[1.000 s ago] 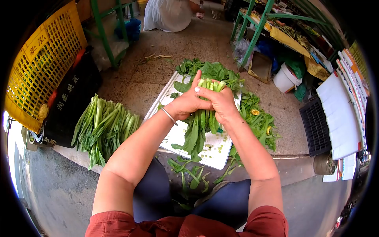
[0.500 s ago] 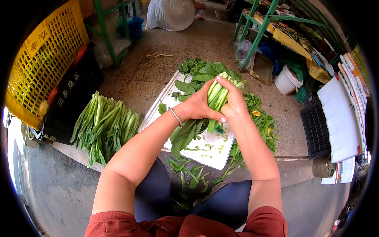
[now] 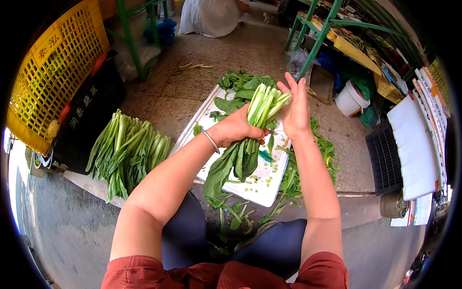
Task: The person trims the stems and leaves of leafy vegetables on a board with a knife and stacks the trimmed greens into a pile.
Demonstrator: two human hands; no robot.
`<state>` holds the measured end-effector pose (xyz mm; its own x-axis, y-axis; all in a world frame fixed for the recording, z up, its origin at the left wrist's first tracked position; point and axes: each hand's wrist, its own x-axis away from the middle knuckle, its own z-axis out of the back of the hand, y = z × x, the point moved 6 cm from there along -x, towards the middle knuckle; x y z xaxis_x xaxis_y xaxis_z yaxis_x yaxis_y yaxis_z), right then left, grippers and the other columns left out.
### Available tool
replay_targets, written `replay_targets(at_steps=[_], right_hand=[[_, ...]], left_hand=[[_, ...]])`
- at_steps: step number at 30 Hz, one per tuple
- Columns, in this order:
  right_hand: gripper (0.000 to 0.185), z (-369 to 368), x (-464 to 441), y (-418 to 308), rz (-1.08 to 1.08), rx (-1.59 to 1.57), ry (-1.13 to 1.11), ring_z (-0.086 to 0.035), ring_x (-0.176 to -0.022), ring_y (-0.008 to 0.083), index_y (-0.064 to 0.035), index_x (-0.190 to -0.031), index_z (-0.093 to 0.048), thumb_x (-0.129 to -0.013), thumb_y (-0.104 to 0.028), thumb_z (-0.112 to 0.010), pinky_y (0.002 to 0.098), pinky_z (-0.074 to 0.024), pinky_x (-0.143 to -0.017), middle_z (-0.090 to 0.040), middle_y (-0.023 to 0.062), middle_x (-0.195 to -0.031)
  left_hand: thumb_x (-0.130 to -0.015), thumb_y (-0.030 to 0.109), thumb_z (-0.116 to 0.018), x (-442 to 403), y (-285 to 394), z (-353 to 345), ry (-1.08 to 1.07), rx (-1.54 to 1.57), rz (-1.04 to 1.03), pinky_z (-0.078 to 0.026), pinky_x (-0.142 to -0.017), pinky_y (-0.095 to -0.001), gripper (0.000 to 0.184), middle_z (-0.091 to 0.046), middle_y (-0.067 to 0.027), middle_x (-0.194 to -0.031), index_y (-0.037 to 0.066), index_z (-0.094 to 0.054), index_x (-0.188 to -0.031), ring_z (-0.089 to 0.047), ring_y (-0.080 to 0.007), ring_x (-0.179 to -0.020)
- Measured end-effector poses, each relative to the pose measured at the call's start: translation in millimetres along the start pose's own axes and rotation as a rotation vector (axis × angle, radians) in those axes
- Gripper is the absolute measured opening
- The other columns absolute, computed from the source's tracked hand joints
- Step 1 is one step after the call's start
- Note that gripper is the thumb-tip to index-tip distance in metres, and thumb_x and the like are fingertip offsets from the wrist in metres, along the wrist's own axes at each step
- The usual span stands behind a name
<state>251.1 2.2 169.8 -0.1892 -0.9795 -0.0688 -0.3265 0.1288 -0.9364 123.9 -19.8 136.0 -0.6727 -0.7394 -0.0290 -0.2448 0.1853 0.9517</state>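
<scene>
A bunch of leafy greens is gripped by my left hand, its pale cut stems pointing up and away and its leaves hanging toward me. My right hand is open beside the stem ends, palm facing them and fingers stretched out; whether it touches them I cannot tell. Below the bunch lies a white board, dotted with small green cut bits. A teal object rests on it, partly hidden. Loose leaves cover the board's far end, and trimmed greens lie along its right side.
Left of the board, a pile of greens lies near the step edge. Beyond it stand a black crate and a yellow crate. To the right are a white bucket, a black basket and white foam sheets.
My right hand has come off the bunch and opened out to the right. My left hand still holds the greens, whose stems now show more fully.
</scene>
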Motion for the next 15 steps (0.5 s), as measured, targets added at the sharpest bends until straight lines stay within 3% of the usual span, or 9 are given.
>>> replay_targets(at_steps=[2, 3, 6, 7, 12, 15], right_hand=[[0.068, -6, 0, 5, 0.057, 0.194, -0.200, -0.039, -0.115, 0.0200, -0.0031, -0.121, -0.050, -0.088, -0.058, -0.027, 0.0383, -0.0263, -0.098, -0.044, 0.0166, -0.124], [0.063, -7, -1, 14, 0.019, 0.144, -0.214, -0.046, -0.109, 0.0193, -0.0014, -0.118, -0.052, -0.092, -0.052, -0.025, 0.0338, -0.0325, -0.096, -0.051, 0.0151, -0.117], [0.062, -4, 0, 27, -0.083, 0.128, -0.276, -0.054, -0.096, 0.0181, 0.0002, -0.114, -0.055, -0.092, -0.051, -0.027, 0.0294, -0.0398, -0.088, -0.059, 0.0140, -0.105], [0.061, -3, 0, 27, -0.060, 0.138, -0.236, -0.058, -0.086, 0.0170, 0.0015, -0.111, -0.056, -0.092, -0.049, -0.028, 0.0284, -0.0446, -0.081, -0.062, 0.0126, -0.094], [0.057, 2, 1, 28, -0.080, 0.177, -0.212, -0.059, -0.078, 0.0167, 0.0017, -0.105, -0.059, -0.093, -0.046, -0.029, 0.0287, -0.0469, -0.075, -0.063, 0.0128, -0.088], [0.054, 2, 3, 30, -0.077, 0.215, -0.173, -0.059, -0.074, 0.0165, 0.0014, -0.102, -0.060, -0.093, -0.042, -0.029, 0.0286, -0.0477, -0.072, -0.063, 0.0125, -0.085]], left_hand=[[-0.069, -0.006, -0.062, 1, -3, -1, -0.031, 0.004, 0.006, -0.053, -0.070, -0.0310, 0.066, -0.056, -0.0115, -0.093, 0.004, -0.029, -0.125, -0.060, -0.0193, -0.079], [-0.068, -0.005, -0.063, 2, -6, -3, -0.062, -0.006, 0.062, -0.053, -0.070, -0.0308, 0.065, -0.057, -0.0114, -0.092, 0.003, -0.030, -0.124, -0.060, -0.0195, -0.079], [-0.068, -0.003, -0.066, 5, -12, -7, -0.126, -0.028, 0.173, -0.052, -0.070, -0.0305, 0.064, -0.059, -0.0113, -0.091, 0.001, -0.031, -0.122, -0.061, -0.0199, -0.078], [-0.068, -0.002, -0.067, 6, -12, -9, -0.152, -0.018, 0.173, -0.052, -0.070, -0.0305, 0.064, -0.059, -0.0110, -0.090, 0.001, -0.032, -0.121, -0.061, -0.0193, -0.078], [-0.068, 0.007, -0.074, 6, -8, -19, -0.147, 0.006, 0.131, -0.052, -0.071, -0.0302, 0.061, -0.057, -0.0085, -0.090, 0.002, -0.038, -0.117, -0.059, -0.0164, -0.082], [-0.072, 0.015, -0.072, 8, -10, -22, -0.145, 0.075, 0.220, -0.051, -0.071, -0.0297, 0.056, -0.056, -0.0072, -0.091, 0.003, -0.039, -0.117, -0.058, -0.0151, -0.083]])
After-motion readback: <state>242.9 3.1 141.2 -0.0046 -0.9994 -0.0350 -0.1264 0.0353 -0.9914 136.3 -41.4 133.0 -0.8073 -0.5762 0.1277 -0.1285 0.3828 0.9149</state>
